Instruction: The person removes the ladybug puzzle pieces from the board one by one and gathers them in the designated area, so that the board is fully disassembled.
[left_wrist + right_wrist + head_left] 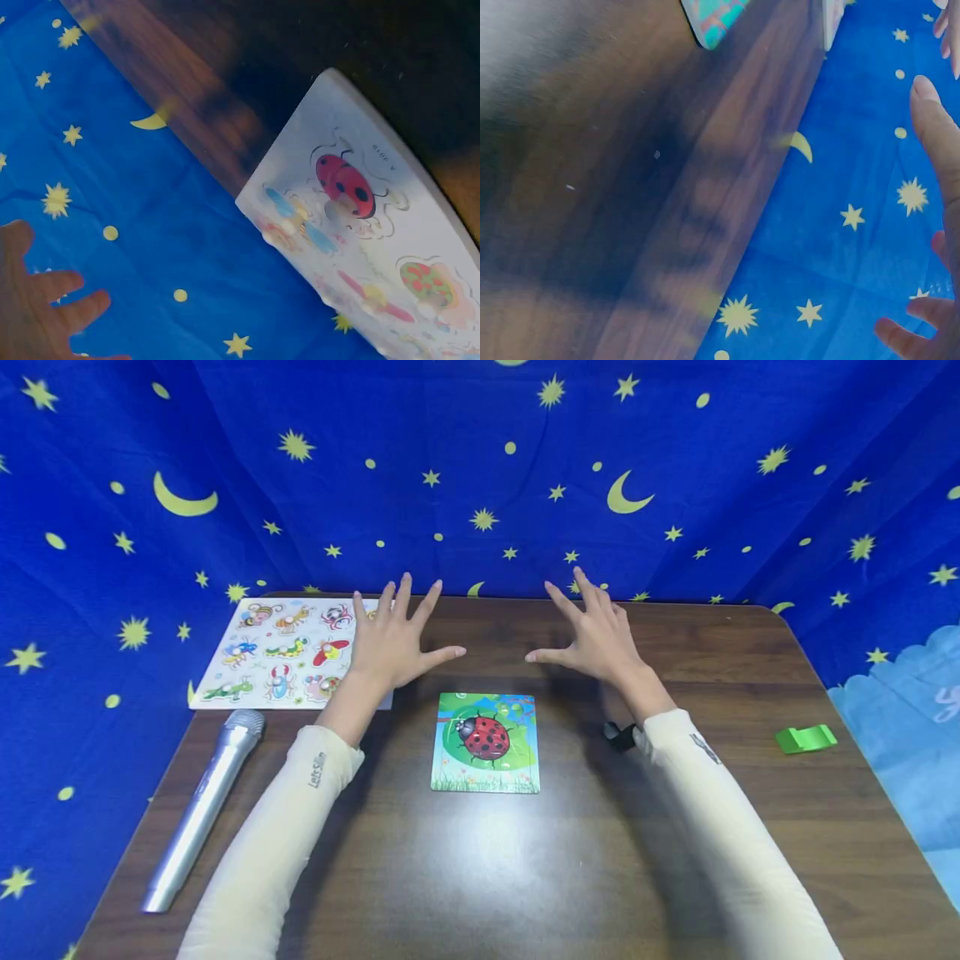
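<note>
Both hands are held up over the far part of the table with fingers spread, neither holding anything. My left hand (392,642) overlaps the right end of a white insect peg puzzle board (251,658) in the head view. Farther right, my right hand (600,639) has its thumb pointing toward the left one. Between the forearms and nearer to me lies a square ladybug picture puzzle (486,743) on a green leaf background. In the left wrist view the peg board (360,172) shows a red ladybug piece with a knob; its left-hand neighbours are partly out of frame.
A silver microphone (206,810) lies along the table's left side. Toward the right edge sits a small green plastic piece (806,739). A black object (618,735) shows by the right cuff. A blue star-and-moon curtain (450,460) hangs behind the brown table (480,893).
</note>
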{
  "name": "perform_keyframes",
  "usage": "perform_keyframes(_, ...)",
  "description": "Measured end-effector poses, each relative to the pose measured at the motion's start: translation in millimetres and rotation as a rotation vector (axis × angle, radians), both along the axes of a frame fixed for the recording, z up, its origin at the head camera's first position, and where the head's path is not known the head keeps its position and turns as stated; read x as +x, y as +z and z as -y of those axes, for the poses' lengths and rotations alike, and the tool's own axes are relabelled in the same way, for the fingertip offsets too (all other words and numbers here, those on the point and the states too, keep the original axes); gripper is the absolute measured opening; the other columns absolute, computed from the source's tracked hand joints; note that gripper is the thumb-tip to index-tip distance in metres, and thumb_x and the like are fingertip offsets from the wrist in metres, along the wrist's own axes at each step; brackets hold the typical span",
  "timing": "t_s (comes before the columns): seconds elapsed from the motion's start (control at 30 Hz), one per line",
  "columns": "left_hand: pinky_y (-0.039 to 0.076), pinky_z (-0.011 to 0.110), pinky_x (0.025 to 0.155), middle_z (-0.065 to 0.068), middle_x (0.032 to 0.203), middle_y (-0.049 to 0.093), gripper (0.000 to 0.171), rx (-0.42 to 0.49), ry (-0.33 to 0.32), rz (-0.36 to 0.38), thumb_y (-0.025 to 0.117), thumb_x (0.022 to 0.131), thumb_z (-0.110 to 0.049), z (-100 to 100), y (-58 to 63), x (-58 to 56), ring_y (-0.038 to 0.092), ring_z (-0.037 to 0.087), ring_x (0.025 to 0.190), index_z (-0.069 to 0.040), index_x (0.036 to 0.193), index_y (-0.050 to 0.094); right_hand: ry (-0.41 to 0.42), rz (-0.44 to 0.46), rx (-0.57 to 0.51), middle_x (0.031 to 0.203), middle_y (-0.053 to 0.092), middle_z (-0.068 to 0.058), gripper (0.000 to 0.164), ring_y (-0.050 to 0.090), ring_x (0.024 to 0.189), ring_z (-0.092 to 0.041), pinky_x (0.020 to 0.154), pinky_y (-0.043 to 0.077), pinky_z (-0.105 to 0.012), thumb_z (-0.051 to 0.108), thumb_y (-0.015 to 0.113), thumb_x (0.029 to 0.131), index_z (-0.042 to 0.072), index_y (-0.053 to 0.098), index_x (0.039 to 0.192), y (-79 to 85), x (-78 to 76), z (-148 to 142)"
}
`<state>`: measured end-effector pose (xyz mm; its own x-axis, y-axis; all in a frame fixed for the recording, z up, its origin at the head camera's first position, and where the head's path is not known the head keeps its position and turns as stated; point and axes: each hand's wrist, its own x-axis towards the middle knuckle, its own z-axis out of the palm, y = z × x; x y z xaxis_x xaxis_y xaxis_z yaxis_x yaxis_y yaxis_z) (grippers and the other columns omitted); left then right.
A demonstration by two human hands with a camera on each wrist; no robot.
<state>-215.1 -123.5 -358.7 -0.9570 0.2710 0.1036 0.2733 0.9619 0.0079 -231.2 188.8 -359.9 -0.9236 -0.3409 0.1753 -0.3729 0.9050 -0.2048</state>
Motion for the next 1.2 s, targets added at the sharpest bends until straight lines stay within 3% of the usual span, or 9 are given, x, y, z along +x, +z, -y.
perform_keyframes(0.1, 0.018, 0.068, 0.113, 0.02, 0.16, 0.028, 0.099, -0.009, -0.038, -0.056, 0.043, 0.084, -0.083, -2, -0.5, 10.1, 0.033, 0.041, 0.143, -0.031, 0.161, 0.008, 0.024, -0.048, -0.017, 0.164, 0.017, -0.015, 0.109, 0.03, 0.141, -0.047, 0.099, 0.036, -0.067, 0.072, 0.076, 0.068, 0.032, 0.028, 0.157, -4.1, 8.4, -2)
perform_keyframes(0.23, 0.03, 0.063, 0.108, 0.02, 0.149, 0.044, 0.094, -0.005, -0.083, -0.103, 0.048, 0.087, -0.078, -7, -4.1, 22.3, 0.047, 0.042, 0.131, -0.028, 0.16, 0.018, 0.052, -0.093, -0.047, 0.155, 0.032, -0.019, 0.106, 0.041, 0.132, -0.042, 0.091, 0.044, -0.062, 0.066, 0.081, 0.067, 0.027, 0.037, 0.154, -10.6, 20.2, -4)
perform_keyframes(0.43, 0.041, 0.057, 0.098, 0.017, 0.13, 0.055, 0.091, -0.004, -0.141, -0.18, 0.053, 0.086, -0.075, -12, -14.7, 36.8, 0.055, 0.037, 0.116, -0.027, 0.158, 0.025, 0.081, -0.095, -0.09, 0.139, 0.045, -0.021, 0.1, 0.049, 0.118, -0.038, 0.08, 0.049, -0.055, 0.058, 0.086, 0.066, 0.021, 0.046, 0.15, -22.3, 37.5, -3)
perform_keyframes(0.63, 0.045, 0.053, 0.089, 0.016, 0.12, 0.059, 0.091, -0.01, -0.184, -0.232, 0.058, 0.085, -0.072, -13, -23.8, 50.1, 0.056, 0.034, 0.108, -0.025, 0.157, 0.03, 0.084, -0.038, -0.106, 0.133, 0.047, -0.019, 0.096, 0.051, 0.115, -0.036, 0.08, 0.05, -0.054, 0.055, 0.086, 0.068, 0.021, 0.048, 0.149, -28.5, 49.5, -2)
perform_keyframes(0.93, 0.048, 0.046, 0.074, 0.015, 0.11, 0.06, 0.09, -0.001, -0.208, -0.233, 0.061, 0.084, -0.072, -19, -34.2, 64.0, 0.059, 0.032, 0.098, -0.024, 0.156, 0.035, 0.103, -0.023, -0.122, 0.126, 0.05, -0.016, 0.091, 0.055, 0.104, -0.03, 0.075, 0.052, -0.05, 0.053, 0.085, 0.071, 0.017, 0.05, 0.147, -38.3, 62.2, 1)
perform_keyframes(1.2, 0.048, 0.043, 0.074, 0.014, 0.115, 0.061, 0.089, -0.06, -0.226, -0.111, 0.056, 0.086, -0.073, -33, -41.2, 78.6, 0.06, 0.031, 0.101, -0.022, 0.156, 0.035, 0.157, -0.072, -0.116, 0.109, 0.054, -0.012, 0.077, 0.052, 0.084, -0.022, 0.062, 0.048, -0.039, 0.051, 0.084, 0.074, 0.015, 0.061, 0.137, -54.1, 69.1, 5)
